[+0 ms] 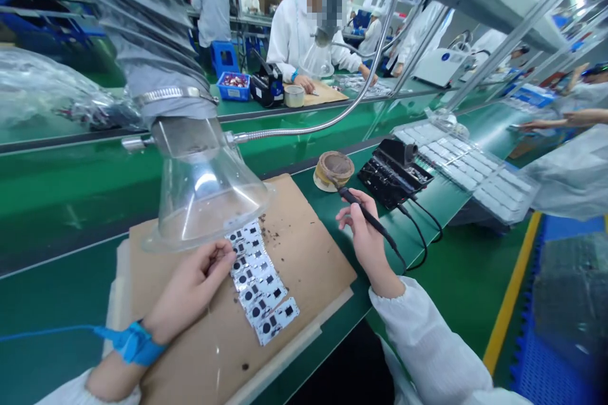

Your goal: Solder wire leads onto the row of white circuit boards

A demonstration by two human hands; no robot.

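Observation:
My right hand (365, 234) grips a soldering iron (373, 220) by its black handle, with the tip at the rim of a round yellowish tin (334, 171) holding brown material. My left hand (204, 285) has its fingers curled and pinched together beside a strip of white circuit boards (251, 272). Whether anything sits between those fingers is hidden. Each board carries a round dark part and dark square chips. The strip lies on a brown cardboard sheet (190, 335), dotted with small dark crumbs. A blue wrist strap (135, 343) circles my left wrist.
A clear fume hood (209, 209) on a grey duct hangs low over the board strip's far end. Behind the tin stands a black soldering stand (394, 171) with cables. A tray of white pieces (468, 161) lies right. Across the bench a person (294, 31) works.

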